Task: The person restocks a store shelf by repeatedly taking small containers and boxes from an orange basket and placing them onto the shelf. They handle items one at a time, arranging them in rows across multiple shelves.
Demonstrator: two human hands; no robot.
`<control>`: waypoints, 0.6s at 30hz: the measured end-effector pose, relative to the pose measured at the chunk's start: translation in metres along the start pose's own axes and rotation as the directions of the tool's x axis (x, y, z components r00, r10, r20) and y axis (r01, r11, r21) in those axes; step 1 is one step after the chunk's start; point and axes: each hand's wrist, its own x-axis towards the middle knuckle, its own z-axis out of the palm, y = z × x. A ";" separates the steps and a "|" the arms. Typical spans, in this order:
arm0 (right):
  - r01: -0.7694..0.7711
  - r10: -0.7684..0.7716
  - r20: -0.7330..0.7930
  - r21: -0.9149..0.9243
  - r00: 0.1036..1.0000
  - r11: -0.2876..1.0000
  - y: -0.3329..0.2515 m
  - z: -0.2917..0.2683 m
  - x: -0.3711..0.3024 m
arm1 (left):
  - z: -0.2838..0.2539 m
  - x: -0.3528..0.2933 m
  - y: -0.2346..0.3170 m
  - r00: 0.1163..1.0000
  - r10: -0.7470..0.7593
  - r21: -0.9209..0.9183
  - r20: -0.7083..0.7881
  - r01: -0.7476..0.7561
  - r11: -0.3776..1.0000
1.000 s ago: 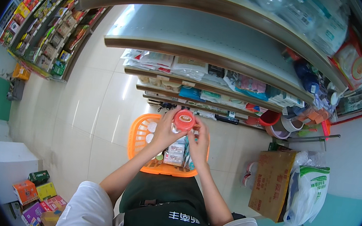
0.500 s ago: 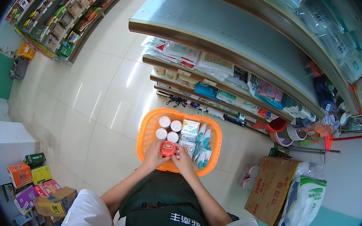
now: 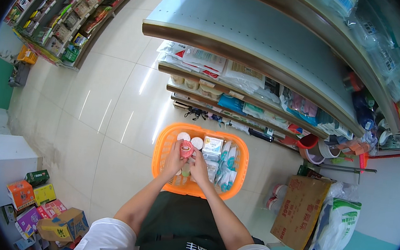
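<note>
I held a small red-and-white jar (image 3: 186, 148) over the orange basket (image 3: 162, 158) on the floor. My left hand (image 3: 174, 158) and right hand (image 3: 199, 163) pinched it between fingertips, forearms extended downward. White lids (image 3: 197, 142) and packets (image 3: 226, 166) lay inside; shelves (image 3: 242, 98) stood beyond.

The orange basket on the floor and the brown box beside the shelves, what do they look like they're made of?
The orange openwork basket looks like moulded plastic: bright uniform colour, gridded walls, slight sheen. The brown box looks like matt corrugated cardboard, with folded flaps, though its edges are too small to confirm.
</note>
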 end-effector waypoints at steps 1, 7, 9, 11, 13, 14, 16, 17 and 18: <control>-0.037 0.035 0.030 0.043 0.999 0.998 0.002 0.002 0.008 | 0.001 0.008 -0.001 1.000 -0.005 0.002 0.000 0.005 1.000; -0.022 0.022 -0.036 -0.010 0.999 1.000 0.034 0.023 0.036 | 0.012 0.034 -0.010 1.000 0.005 0.005 -0.024 -0.004 1.000; -0.074 0.073 0.015 0.085 0.997 0.994 0.034 0.022 0.043 | 0.013 0.036 -0.015 0.999 -0.027 -0.012 -0.021 0.027 1.000; -0.083 0.081 0.025 0.103 0.996 0.991 0.037 0.022 0.046 | 0.014 0.039 -0.013 1.000 -0.004 -0.014 -0.023 0.004 1.000; -0.045 0.046 -0.010 0.043 0.999 0.998 0.044 0.022 0.049 | 0.013 0.039 -0.007 1.000 0.006 -0.035 -0.028 -0.007 0.999; -0.074 0.074 0.004 0.062 0.997 0.995 0.041 0.022 0.050 | 0.013 0.039 -0.008 0.999 0.009 -0.045 -0.037 -0.011 0.999; -0.131 0.128 0.033 0.097 0.991 0.987 0.034 0.020 0.050 | 0.014 0.038 -0.008 0.998 0.011 -0.052 -0.066 -0.015 0.999; -0.122 0.120 0.022 0.118 0.992 0.985 0.031 0.019 0.050 | 0.015 0.037 -0.008 0.997 0.013 -0.054 -0.080 -0.018 0.998; -0.114 0.113 0.011 0.139 0.994 0.984 0.028 0.018 0.050 | 0.015 0.034 -0.007 0.995 0.032 -0.030 -0.099 -0.035 0.999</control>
